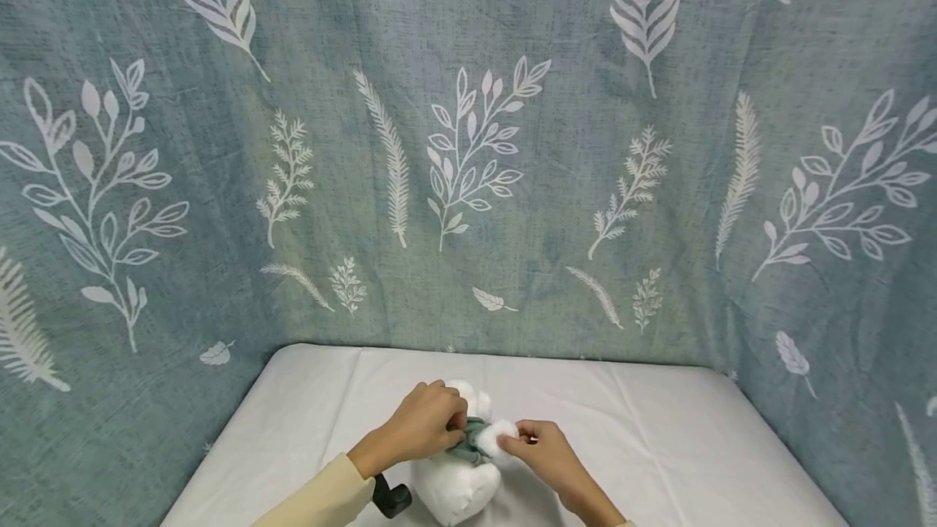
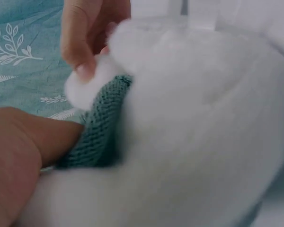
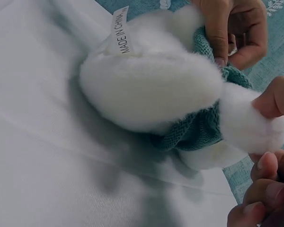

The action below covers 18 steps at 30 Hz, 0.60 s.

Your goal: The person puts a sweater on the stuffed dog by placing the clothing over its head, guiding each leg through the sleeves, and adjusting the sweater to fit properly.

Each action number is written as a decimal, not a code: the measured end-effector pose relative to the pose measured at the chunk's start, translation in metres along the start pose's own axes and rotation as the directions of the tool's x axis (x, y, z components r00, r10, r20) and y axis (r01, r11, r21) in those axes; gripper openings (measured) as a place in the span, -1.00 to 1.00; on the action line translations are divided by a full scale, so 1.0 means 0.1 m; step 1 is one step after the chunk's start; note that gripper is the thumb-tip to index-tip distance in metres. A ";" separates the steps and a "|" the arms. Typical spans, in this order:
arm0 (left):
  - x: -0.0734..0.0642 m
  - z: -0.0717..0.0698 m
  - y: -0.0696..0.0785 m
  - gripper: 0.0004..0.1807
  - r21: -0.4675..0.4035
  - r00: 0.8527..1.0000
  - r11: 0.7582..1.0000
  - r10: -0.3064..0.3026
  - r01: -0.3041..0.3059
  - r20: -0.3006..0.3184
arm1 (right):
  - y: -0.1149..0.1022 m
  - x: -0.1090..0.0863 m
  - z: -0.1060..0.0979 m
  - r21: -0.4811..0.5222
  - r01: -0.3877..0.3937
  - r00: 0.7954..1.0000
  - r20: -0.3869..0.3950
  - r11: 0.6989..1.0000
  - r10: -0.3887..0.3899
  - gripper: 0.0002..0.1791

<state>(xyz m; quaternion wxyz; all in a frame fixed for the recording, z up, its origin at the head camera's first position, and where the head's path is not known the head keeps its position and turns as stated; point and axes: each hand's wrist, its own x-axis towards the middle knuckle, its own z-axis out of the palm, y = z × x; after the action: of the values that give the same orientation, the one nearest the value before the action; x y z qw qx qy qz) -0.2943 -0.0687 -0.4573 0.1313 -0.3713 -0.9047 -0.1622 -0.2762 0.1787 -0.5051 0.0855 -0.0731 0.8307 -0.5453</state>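
Note:
A white fluffy plush toy (image 1: 454,490) lies on the white surface, with a green knitted garment (image 1: 468,446) around its middle. My left hand (image 1: 424,421) pinches the garment's edge; in the right wrist view that hand (image 3: 236,35) grips the knit (image 3: 203,45) from the far side. The thumb of the left hand (image 2: 16,158) presses against the ribbed knit (image 2: 99,125) in the left wrist view. My right hand (image 1: 545,458) pinches a rounded white limb (image 3: 248,118) sticking out beside the garment. Part of the toy is hidden behind the left hand.
A white tag (image 3: 120,30) printed MADE IN CHINA stands up from the toy. A white sheet (image 1: 659,429) covers the table, and a blue-green curtain (image 1: 549,291) with white leaf prints surrounds it. Something black (image 1: 391,498) shows under the left sleeve (image 1: 322,494).

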 end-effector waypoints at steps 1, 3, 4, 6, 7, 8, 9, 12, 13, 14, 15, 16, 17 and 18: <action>0.00 0.01 0.00 -0.81 -0.014 1.000 1.000 -0.004 0.004 0.011 | -0.01 0.00 0.01 0.005 0.004 1.000 0.002 1.000 -0.004 -0.66; 0.00 0.02 0.01 -0.85 -0.045 0.999 0.999 -0.012 0.013 0.030 | -0.02 0.00 0.02 0.015 0.005 1.000 0.015 1.000 -0.005 -0.64; 0.01 0.03 0.01 -0.84 -0.059 0.999 0.998 -0.015 0.017 0.037 | -0.03 0.00 0.02 0.022 0.005 1.000 0.025 1.000 -0.005 -0.62; 0.02 0.04 0.01 -0.81 -0.070 0.999 0.997 -0.012 0.015 0.040 | -0.04 -0.01 0.02 0.028 0.006 0.999 0.043 1.000 -0.007 -0.59; 0.02 0.05 0.02 -0.81 -0.069 0.999 0.998 -0.008 0.010 0.040 | -0.04 -0.01 0.02 0.032 0.005 0.999 0.049 0.999 -0.006 -0.57; 0.03 0.06 0.02 -0.82 -0.066 0.999 0.998 -0.001 0.003 0.039 | -0.04 -0.01 0.02 0.034 0.005 0.998 0.055 0.999 -0.007 -0.56; 0.04 0.06 0.03 -0.84 -0.061 0.999 0.998 0.006 -0.004 0.036 | -0.04 -0.01 0.03 0.033 0.005 0.998 0.061 0.999 -0.007 -0.55; 0.08 0.06 0.04 -0.93 -0.015 0.999 1.000 0.026 -0.025 0.024 | -0.04 0.00 0.03 0.020 0.012 0.998 0.061 1.000 -0.013 -0.56; 0.09 0.06 0.05 -0.95 0.006 0.999 1.000 0.029 -0.029 0.020 | -0.03 0.00 0.03 0.016 0.015 0.998 0.058 1.000 -0.016 -0.57; 0.10 0.06 0.06 -0.95 0.029 0.999 0.999 0.031 -0.031 0.018 | -0.03 -0.01 0.03 0.009 0.023 0.998 0.052 1.000 -0.023 -0.58; 0.10 0.05 0.06 -0.94 0.052 0.999 0.998 0.031 -0.032 0.015 | -0.03 -0.01 0.03 0.002 0.029 0.999 0.042 1.000 -0.029 -0.60; 0.11 0.05 0.07 -0.92 0.075 0.999 0.997 0.032 -0.033 0.011 | -0.02 -0.02 0.03 -0.006 0.035 0.999 0.034 0.999 -0.034 -0.62; 0.12 0.04 0.07 -0.91 0.095 0.999 0.995 0.031 -0.032 0.008 | -0.02 -0.02 0.03 -0.010 0.037 0.999 0.025 0.999 -0.037 -0.64; 0.12 0.04 0.08 -0.90 0.110 1.000 0.993 0.029 -0.030 0.005 | -0.02 -0.03 0.04 -0.014 0.039 0.999 0.017 0.999 -0.039 -0.66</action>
<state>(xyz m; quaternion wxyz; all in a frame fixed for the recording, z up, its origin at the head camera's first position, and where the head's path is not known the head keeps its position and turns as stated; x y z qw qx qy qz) -0.2977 -0.0546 -0.4548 0.1526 -0.3771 -0.9070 -0.1094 -0.2725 0.1754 -0.5045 0.0814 -0.0946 0.8321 -0.5405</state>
